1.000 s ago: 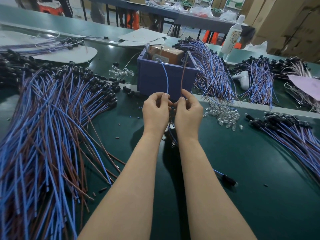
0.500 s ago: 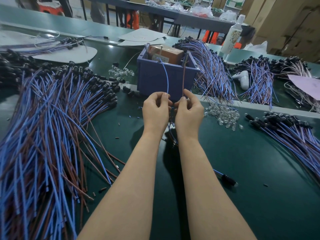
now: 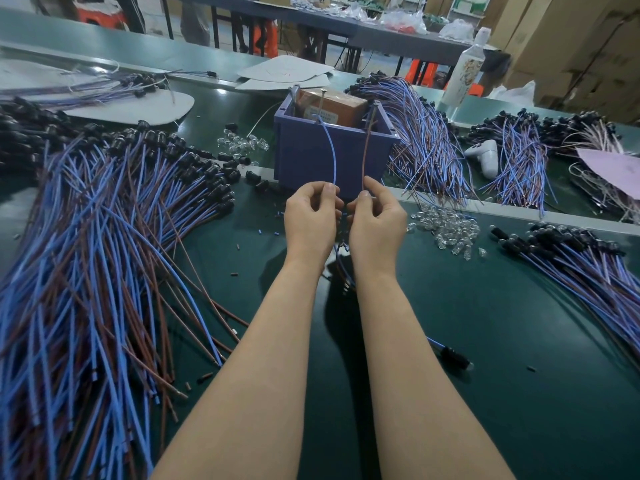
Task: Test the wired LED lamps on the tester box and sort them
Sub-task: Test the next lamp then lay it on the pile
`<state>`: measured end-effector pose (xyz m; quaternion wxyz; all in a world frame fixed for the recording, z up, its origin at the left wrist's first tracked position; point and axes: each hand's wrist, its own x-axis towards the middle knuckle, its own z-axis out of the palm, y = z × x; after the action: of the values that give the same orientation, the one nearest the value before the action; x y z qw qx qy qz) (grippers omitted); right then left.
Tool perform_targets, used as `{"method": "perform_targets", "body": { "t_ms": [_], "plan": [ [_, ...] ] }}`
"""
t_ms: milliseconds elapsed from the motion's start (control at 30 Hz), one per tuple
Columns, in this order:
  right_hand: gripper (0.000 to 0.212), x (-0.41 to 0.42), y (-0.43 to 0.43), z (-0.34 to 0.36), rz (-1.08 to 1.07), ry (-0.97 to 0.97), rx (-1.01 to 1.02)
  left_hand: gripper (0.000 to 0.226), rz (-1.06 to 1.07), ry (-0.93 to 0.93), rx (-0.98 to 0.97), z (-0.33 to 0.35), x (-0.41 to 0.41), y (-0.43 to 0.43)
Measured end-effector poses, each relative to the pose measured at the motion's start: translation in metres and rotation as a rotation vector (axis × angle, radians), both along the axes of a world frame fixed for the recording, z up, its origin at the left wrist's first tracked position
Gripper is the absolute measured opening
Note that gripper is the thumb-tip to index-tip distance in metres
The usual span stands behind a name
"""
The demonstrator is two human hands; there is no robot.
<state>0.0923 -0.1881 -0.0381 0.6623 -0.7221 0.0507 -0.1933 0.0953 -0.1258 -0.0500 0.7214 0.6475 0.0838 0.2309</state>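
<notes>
Nearest, on the green table point(image 3: 519, 410), a lone lamp point(image 3: 453, 356) lies right of the right forearm: black holder, short blue lead. The left pile point(image 3: 86, 271) covers the near-left table: long blue and brown wires fanned toward the viewer, black holders at the far ends. The right pile point(image 3: 588, 271) lies the same way at the right edge, holders pointing left.

At centre, both hands are raised just in front of the box, nearly touching each other.
- Left hand point(image 3: 310, 220): fingers curled, thumb and forefinger pinching the blue wire point(image 3: 333, 150).
- Right hand point(image 3: 375, 223): fingers curled, thumb and forefinger pinching the brown wire point(image 3: 365, 150).

Both wires rise from the fingertips. The blue one curves up to a metal pin at the box's top; the brown one runs almost straight to the post at its right corner. The lamp's holder is hidden between the hands; more wire hangs below the wrists.

Clear bulbs point(image 3: 446, 230) lie heaped just right of the right hand. The box point(image 3: 332, 154) is blue-purple, open-topped, with a brown unit point(image 3: 332, 105) inside. Far piles point(image 3: 426, 150) of wired lamps lie to its right. A white bottle point(image 3: 464, 74) stands beyond them.
</notes>
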Motion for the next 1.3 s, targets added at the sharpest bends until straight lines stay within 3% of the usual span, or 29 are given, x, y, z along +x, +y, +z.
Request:
{"method": "perform_targets", "body": {
  "t_ms": [900, 1100, 1300],
  "plan": [
    [0.027, -0.003, 0.000, 0.001, 0.011, 0.002, -0.021, 0.015, -0.008, 0.023, -0.012, 0.004, -0.004, 0.001],
    [0.015, -0.008, -0.001, 0.007, -0.036, -0.021, -0.055, 0.011, -0.054, 0.006, -0.014, 0.013, -0.010, -0.001],
    [0.011, -0.026, -0.015, 0.028, 0.203, 0.015, -0.146, 0.007, -0.115, -0.065, 0.022, 0.030, -0.025, -0.001]
  ]
}}
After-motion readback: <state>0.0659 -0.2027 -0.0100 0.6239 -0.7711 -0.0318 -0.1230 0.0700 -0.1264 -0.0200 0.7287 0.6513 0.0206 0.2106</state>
